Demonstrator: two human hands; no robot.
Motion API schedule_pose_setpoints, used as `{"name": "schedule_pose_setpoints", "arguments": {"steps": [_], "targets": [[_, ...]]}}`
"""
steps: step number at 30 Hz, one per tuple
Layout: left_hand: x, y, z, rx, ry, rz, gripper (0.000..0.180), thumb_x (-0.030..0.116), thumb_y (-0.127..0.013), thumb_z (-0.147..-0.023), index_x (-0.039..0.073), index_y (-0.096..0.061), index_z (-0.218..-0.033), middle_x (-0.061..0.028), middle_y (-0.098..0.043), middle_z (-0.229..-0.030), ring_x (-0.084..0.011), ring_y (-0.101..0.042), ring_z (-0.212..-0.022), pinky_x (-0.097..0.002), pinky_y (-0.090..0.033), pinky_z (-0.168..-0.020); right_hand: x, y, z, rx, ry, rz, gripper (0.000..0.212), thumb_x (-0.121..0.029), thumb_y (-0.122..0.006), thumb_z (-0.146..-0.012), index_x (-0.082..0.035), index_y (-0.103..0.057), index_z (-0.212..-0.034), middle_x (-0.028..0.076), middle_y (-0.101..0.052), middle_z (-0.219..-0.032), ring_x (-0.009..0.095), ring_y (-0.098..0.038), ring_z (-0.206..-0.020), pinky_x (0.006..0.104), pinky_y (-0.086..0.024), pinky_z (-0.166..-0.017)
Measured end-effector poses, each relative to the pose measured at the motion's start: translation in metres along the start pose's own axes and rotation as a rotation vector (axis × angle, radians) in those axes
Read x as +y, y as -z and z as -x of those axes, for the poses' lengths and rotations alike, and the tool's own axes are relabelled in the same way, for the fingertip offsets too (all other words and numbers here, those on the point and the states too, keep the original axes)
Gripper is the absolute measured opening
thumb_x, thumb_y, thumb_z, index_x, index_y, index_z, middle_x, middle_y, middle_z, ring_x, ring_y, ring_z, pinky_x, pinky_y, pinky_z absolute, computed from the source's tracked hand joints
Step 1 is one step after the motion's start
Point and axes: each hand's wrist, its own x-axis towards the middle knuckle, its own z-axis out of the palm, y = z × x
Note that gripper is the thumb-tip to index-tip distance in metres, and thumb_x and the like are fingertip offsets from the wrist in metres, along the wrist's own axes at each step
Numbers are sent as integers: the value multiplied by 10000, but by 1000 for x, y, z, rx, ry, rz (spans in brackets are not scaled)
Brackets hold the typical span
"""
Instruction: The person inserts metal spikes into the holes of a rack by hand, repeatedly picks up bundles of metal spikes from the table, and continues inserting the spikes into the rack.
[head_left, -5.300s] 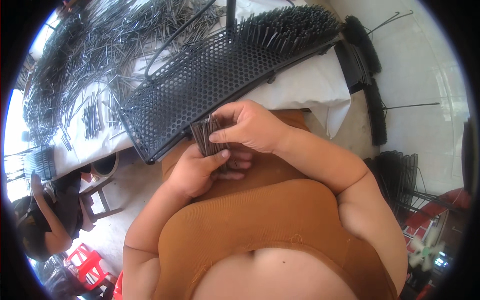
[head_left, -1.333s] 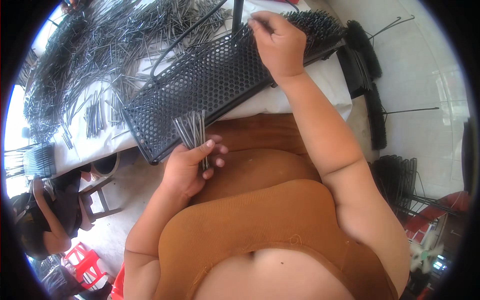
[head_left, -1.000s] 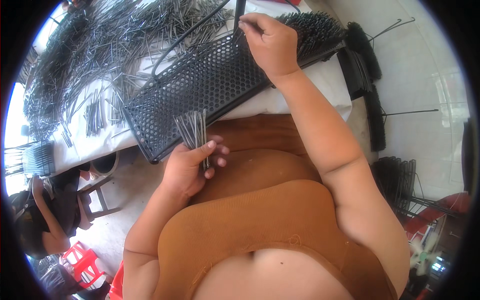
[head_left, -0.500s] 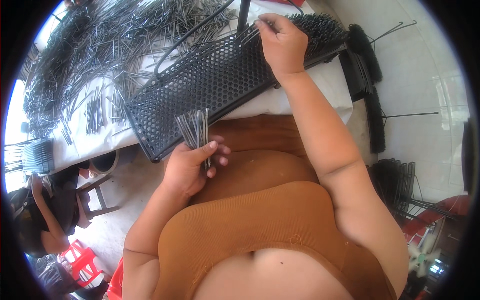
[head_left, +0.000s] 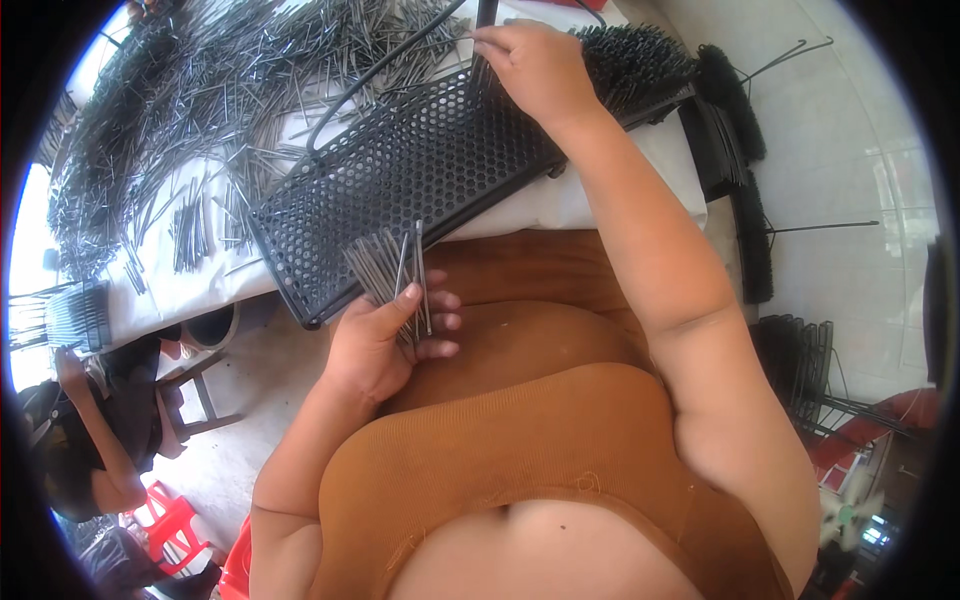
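A bundle of thin grey metal rods (head_left: 378,268) lies in my left hand (head_left: 375,340), its thumb pressed over them and the other fingers curled loosely beneath. One or two rods splay away from the rest. This hand is just off the near left edge of a black perforated metal rack (head_left: 400,165), which stands slanted on the table. Over the rack's far side, my right hand (head_left: 540,70) is closed in a pinch beside a black upright post (head_left: 487,14). A thin rod seems to stick out leftward from its fingertips. Dense dark upright pieces (head_left: 640,62) fill the rack's right end.
Loose metal rods (head_left: 230,80) lie heaped across the white-covered table (head_left: 160,290). A person (head_left: 100,440) sits at the left, near a comb-like rack (head_left: 78,315). Red stools (head_left: 170,525) stand lower left. Black bristly racks (head_left: 755,240) line the right side.
My right hand has moved left and slightly up, away from the rack's holes to the post. In my left hand the rods have shifted, with one or two now spread apart.
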Motion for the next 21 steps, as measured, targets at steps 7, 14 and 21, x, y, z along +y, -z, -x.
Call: {"name": "schedule_pose_setpoints", "arguments": {"steps": [7, 14, 21], "targets": [[1, 0, 1, 55, -71, -135, 152, 147, -511, -981, 32, -530, -1079, -22, -453, -704, -91, -373, -528, -205, -273, -420, -14, 26, 12, 152, 139, 64, 172, -232, -696, -816, -96, -714, -920, 78, -703, -947, 288, -633, -972, 418, -472, -855], [30, 2, 11, -175, -368, -267, 120, 129, -520, -979, 42, -506, -1060, 2, -454, -707, -60, -374, -548, -210, -285, -479, 147, 69, -66, 139, -305, -11, 409, -1, -555, -796, -16, -512, -1202, 117, -676, -1066, 245, -632, -1047, 336, -470, -924], [67, 1, -7, -3, -554, -308, 95, 129, -533, -971, 42, -546, -1006, -4, -501, -712, -51, -401, -549, -200, -310, -482, 275, 4, -135, -466, -353, 234, 495, 70, -496, -780, -61, -469, -1256, 153, -658, -1157, 312, -609, -1115, 393, -482, -926]]}}
